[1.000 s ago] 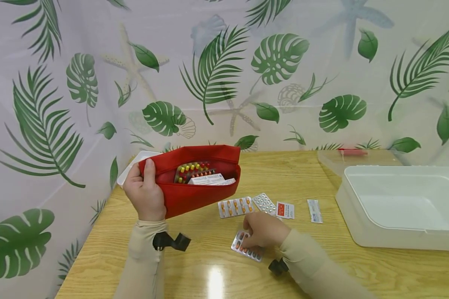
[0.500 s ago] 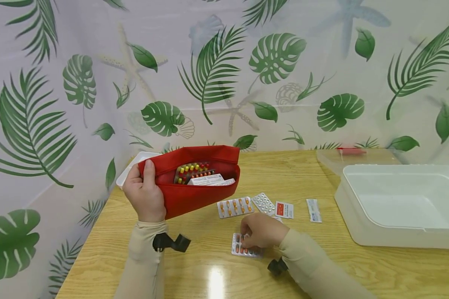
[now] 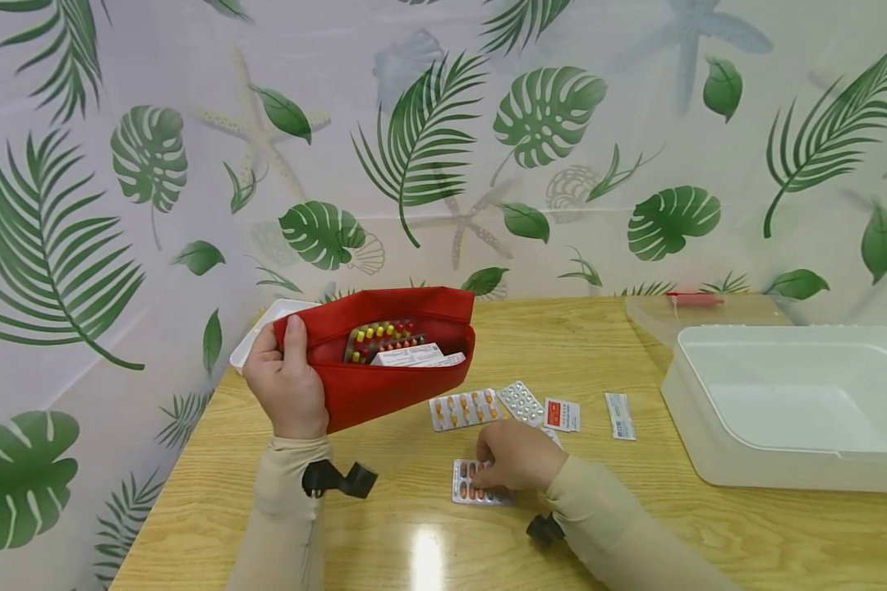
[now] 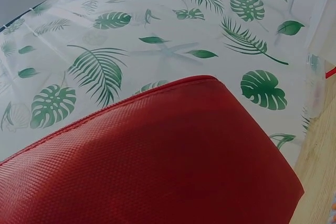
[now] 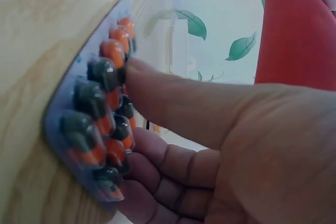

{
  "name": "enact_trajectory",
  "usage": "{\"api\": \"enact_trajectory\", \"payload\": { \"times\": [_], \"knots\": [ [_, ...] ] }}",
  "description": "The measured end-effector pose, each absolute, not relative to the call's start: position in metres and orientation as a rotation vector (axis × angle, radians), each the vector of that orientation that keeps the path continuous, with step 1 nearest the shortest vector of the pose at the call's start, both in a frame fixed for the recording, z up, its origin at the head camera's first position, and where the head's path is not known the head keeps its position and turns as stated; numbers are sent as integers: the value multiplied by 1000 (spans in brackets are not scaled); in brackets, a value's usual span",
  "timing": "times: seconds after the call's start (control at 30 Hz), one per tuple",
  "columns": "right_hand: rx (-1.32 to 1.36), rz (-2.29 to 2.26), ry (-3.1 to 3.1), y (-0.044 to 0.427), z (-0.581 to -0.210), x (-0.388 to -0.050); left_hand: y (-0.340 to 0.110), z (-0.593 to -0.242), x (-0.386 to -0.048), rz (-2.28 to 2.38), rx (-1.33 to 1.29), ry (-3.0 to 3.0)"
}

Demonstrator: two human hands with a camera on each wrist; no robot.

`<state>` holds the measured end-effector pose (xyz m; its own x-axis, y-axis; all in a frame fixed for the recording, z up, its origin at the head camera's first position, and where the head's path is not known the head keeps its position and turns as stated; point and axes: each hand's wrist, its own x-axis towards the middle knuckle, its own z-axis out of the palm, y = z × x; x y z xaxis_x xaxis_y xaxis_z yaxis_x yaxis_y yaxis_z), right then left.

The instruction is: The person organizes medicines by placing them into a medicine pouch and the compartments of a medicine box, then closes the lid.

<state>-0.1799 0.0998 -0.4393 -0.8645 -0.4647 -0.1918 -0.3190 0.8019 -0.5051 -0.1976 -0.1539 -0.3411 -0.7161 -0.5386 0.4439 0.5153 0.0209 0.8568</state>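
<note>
My left hand [image 3: 287, 377] grips the left end of a red zip pouch [image 3: 395, 394] and holds it up above the table, its mouth open. Inside show a yellow-and-red capsule blister pack [image 3: 373, 335], another capsule pack and white boxes [image 3: 410, 355]. Low over the table, my right hand [image 3: 521, 455] has its thumb and fingers at a blister pack [image 5: 86, 114] of orange-and-black capsules. The thumb touches the capsule side and the fingers are at the edge; the pack lies flat or nearly so. In the head view the hand covers part of it.
Behind the right hand lie an orange capsule blister pack [image 3: 464, 410], a silver blister pack [image 3: 521, 402], a red-and-white packet [image 3: 562, 415] and a white sachet [image 3: 620, 416]. A white plastic bin [image 3: 783, 464] stands at the right, a clear lid [image 3: 754, 309] behind it. A white tray [image 3: 257, 332] sits behind the pouch.
The orange-and-black blister pack has turned under my right hand, from slanted to nearly square with the table's front, and shifted slightly left. My left hand and the pouch have stayed in place.
</note>
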Motion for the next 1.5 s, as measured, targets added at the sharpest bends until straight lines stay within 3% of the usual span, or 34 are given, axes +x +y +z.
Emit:
{"api": "enact_trajectory", "payload": {
  "times": [0.37, 0.73, 1.5],
  "knots": [
    [-692, -772, 2681, 104, -439, -185, -153, -340, -199, -1783, 25, -1530],
    [-570, -691, 2637, 121, -428, -185, -152, -337, -200, -1795, 19, -1529],
    [-705, -737, 2580, 100, -435, -172, -153, -339, -200, -1777, 22, -1563]
  ]
}}
